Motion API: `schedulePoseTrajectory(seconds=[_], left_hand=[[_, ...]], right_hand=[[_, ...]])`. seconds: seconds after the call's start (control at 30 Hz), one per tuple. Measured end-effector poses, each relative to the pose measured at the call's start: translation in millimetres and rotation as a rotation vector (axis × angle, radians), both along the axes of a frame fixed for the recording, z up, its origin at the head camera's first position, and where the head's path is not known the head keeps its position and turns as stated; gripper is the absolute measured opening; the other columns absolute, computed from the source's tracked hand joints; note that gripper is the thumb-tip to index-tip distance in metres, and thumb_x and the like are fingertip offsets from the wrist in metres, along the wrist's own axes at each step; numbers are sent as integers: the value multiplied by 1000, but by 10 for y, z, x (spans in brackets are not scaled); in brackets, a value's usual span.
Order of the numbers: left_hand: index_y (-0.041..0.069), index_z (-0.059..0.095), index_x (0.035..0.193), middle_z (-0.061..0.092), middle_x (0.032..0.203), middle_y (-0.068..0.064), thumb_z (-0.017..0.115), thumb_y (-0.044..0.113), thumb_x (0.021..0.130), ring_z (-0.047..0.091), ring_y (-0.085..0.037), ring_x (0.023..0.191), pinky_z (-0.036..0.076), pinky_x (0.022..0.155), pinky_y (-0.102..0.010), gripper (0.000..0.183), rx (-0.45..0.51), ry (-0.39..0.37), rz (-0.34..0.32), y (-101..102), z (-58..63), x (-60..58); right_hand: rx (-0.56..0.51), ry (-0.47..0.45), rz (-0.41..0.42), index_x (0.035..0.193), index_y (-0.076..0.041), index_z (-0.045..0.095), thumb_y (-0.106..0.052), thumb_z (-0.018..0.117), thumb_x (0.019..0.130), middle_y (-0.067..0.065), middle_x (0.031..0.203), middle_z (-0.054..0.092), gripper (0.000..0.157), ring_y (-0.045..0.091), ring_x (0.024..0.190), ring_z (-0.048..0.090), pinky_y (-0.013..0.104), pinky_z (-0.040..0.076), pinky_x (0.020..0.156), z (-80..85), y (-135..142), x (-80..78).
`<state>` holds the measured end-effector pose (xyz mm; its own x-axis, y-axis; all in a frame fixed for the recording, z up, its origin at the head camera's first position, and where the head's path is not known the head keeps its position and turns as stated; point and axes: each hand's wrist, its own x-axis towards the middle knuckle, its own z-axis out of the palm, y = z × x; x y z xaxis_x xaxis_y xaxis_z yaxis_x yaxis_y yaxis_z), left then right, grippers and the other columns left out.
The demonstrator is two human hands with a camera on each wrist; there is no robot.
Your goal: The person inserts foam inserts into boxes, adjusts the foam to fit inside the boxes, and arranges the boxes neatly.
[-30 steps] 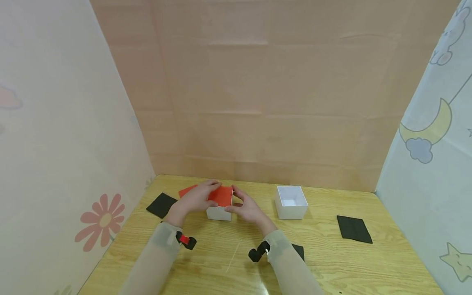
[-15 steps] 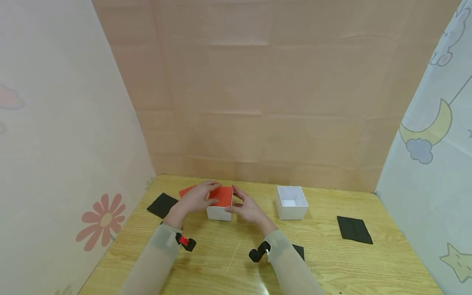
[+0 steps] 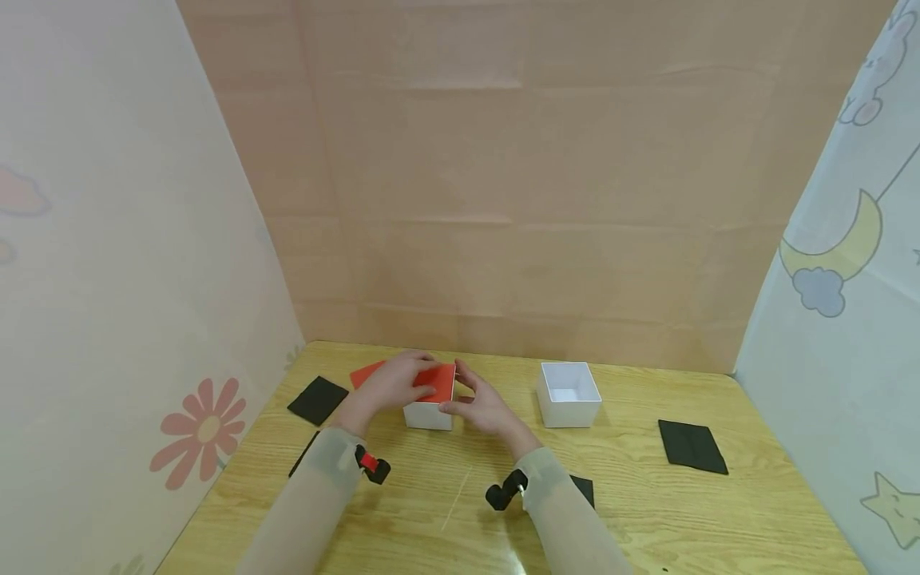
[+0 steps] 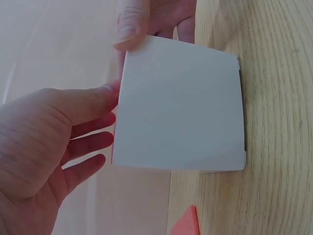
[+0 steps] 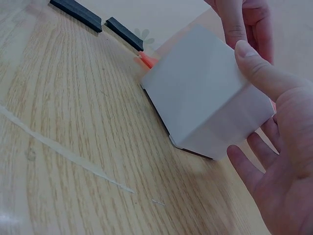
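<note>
A white box (image 3: 429, 417) stands on the table with a red square sheet (image 3: 446, 385) lying flat across its top. From the left, my left hand (image 3: 391, 385) reaches over and touches the sheet with its fingertips and thumb. In the left wrist view those fingers (image 4: 90, 143) are fairly straight along the sheet's side of the box, and only a thin red edge shows. My right hand (image 3: 485, 406) holds the box's right side, its thumb (image 5: 259, 68) near the front top corner and its other fingers around the side. The box's inside is hidden.
Another red piece (image 3: 365, 373) lies behind my left hand. To the right stands a second white box (image 3: 568, 411), open at the top. Black square pieces lie at the left (image 3: 318, 400), at the right (image 3: 693, 446) and partly under my right sleeve (image 3: 584, 489). Walls enclose the table.
My left hand has shifted slightly to the right over the red sheet, and its forearm has moved right too. The right hand and the box stay in place.
</note>
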<state>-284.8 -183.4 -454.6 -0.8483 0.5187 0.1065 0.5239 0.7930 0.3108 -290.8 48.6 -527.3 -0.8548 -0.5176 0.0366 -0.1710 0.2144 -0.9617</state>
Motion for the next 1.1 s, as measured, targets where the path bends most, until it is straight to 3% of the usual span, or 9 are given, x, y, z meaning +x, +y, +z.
schedulePoseTrajectory(seconds=[0.4,0.67,0.83,1.1], left_hand=[[6,70,141,64,139,-13,82,21,98,59,-34,129,51,110,-49,47,-33,27,-46,38,-19,-30],[6,67,146,59,150,-16,81,21,98,56,-37,138,48,113,-52,52,29,-66,45,-89,85,35],[6,68,144,60,149,-16,83,20,97,57,-37,136,48,113,-53,51,27,-54,50,-175,113,46],[5,70,142,63,144,-15,84,19,96,59,-35,133,49,112,-50,50,-23,-34,62,-207,40,47]], right_hand=[[-19,-1,9,174,-16,15,-26,81,99,15,171,33,101,43,135,60,49,51,110,-13,12,-6],[-3,-1,-3,174,-14,16,-27,82,97,15,170,36,102,43,135,60,49,51,111,20,0,10],[6,-2,-14,174,-16,17,-30,84,96,15,170,37,103,42,134,61,49,51,110,8,5,-8],[1,-6,-15,173,-16,18,-31,84,96,15,170,36,103,43,135,60,49,52,110,4,-5,-1]])
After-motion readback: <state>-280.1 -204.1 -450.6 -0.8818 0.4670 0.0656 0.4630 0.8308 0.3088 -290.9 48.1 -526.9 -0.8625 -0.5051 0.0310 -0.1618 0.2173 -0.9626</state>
